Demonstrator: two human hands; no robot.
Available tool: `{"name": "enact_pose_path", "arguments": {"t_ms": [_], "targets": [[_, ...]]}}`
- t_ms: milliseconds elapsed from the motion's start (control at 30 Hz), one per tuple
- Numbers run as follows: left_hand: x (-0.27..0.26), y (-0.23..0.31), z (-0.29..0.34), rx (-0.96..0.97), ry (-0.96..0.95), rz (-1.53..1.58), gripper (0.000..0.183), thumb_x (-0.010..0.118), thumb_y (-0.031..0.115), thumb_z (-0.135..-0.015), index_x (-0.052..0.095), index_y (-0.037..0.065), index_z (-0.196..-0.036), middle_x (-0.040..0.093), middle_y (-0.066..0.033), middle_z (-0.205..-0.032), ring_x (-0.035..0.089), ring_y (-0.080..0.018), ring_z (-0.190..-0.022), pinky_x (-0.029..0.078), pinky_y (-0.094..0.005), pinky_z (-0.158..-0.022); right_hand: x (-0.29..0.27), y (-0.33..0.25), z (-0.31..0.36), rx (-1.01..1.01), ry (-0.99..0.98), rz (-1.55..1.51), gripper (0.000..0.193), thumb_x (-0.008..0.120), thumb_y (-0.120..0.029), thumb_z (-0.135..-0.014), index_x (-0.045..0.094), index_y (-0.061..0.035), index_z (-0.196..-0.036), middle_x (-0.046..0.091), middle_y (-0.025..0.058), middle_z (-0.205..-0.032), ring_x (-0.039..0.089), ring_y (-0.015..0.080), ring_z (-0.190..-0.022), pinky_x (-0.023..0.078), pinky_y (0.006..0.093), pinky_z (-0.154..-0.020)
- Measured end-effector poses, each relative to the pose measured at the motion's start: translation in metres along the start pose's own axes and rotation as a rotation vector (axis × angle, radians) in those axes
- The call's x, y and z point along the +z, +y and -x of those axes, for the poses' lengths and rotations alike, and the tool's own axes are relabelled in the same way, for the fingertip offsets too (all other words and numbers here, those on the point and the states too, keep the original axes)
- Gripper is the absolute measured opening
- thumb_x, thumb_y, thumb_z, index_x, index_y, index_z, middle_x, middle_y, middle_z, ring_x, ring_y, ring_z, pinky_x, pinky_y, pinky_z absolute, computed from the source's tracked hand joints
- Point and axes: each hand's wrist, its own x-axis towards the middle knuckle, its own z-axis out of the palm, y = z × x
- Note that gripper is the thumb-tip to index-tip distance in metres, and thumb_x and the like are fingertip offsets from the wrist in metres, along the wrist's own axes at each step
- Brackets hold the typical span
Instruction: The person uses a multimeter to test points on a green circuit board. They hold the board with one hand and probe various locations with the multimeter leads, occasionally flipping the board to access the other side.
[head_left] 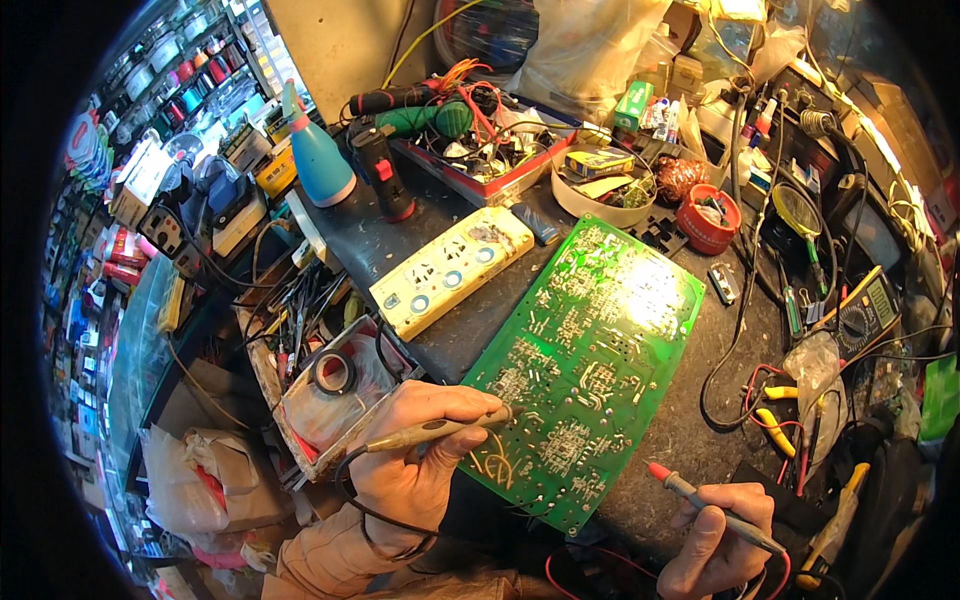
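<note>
A green rectangular circuit board [560, 400] was laid at a slant on the dark, worn bench [680, 430], its solder-dotted side turned up; strong glare was cast on its far right part. Thin tan wires [497, 465] were seen looped at its near left edge. A tan pen-shaped probe [412, 437] with a black lead was pinched between thumb and fingers of the left hand [410, 470], its tip positioned at the left part of the board; whether contact was made could not be told. A grey pen-shaped probe [715, 513] with a red tip and a red lead was gripped in the right hand [730, 535], the fingers closed round its barrel; its tip was held just beside the board's near right edge, apart from it. A cream power strip [450, 272] was placed left of the board, with a blue plastic spray bottle [322, 165] farther left. A red round container [708, 222] was noted beyond the board's far right corner. At the right, a yellow-edged multimeter [862, 318] was found, with yellow-handled pliers [774, 432] placed nearer. A brown tape roll [333, 388] was contained in an open box at the left
</note>
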Motion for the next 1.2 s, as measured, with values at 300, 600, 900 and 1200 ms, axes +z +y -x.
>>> {"name": "enact_pose_path", "arguments": {"t_ms": [300, 600, 900, 1200], "targets": [[0.0005, -0.0042, -0.0014, -0.02, -0.011, 0.008, 0.019, 0.077, 0.012, -0.1, 0.068, 0.0, -0.111, 0.078, -0.0153, -0.11, 0.074, -0.0246, -0.097, 0.058, -0.0339, -0.086, -0.0005, 0.0003, -0.0019, -0.013, -0.009, -0.019, 0.019, 0.06, -0.005, -0.109, 0.067, 0.0097, -0.118, 0.066, 0.0125, -0.086, 0.053, 0.0142, -0.062, 0.043, 0.0294, -0.057], [0.0022, -0.0047, -0.0033, -0.018, -0.021, 0.011, 0.018, 0.076, 0.01, -0.101, 0.068, 0.0, -0.113, 0.078, -0.0148, -0.109, 0.074, -0.0239, -0.096, 0.058, -0.0338, -0.086, 0.0012, 0.0033, -0.0014, -0.025, -0.004, -0.055, 0.02, 0.059, -0.006, -0.11, 0.066, 0.009, -0.121, 0.064, 0.0112, -0.082, 0.05, 0.0115, -0.057, 0.04, 0.0282, -0.053], [0.0041, -0.005, -0.0029, -0.039, -0.018, 0.038, 0.018, 0.076, 0.01, -0.101, 0.068, -0.001, -0.113, 0.077, -0.0147, -0.109, 0.074, -0.0227, -0.097, 0.059, -0.0328, -0.087, 0.001, 0.0041, -0.0018, -0.03, -0.005, -0.054, 0.02, 0.059, -0.006, -0.11, 0.066, 0.0089, -0.121, 0.063, 0.0096, -0.078, 0.049, 0.0113, -0.056, 0.04, 0.0287, -0.052], [0.0026, -0.0061, -0.0022, -0.027, -0.018, -0.002, 0.019, 0.076, 0.013, -0.102, 0.069, -0.001, -0.112, 0.078, -0.0141, -0.108, 0.074, -0.0243, -0.096, 0.058, -0.0351, -0.087, 0.0023, 0.0056, -0.0019, -0.036, 0.005, -0.073, 0.019, 0.06, -0.006, -0.11, 0.066, 0.0092, -0.12, 0.063, 0.0098, -0.078, 0.047, 0.0111, -0.055, 0.039, 0.0283, -0.051]]}}
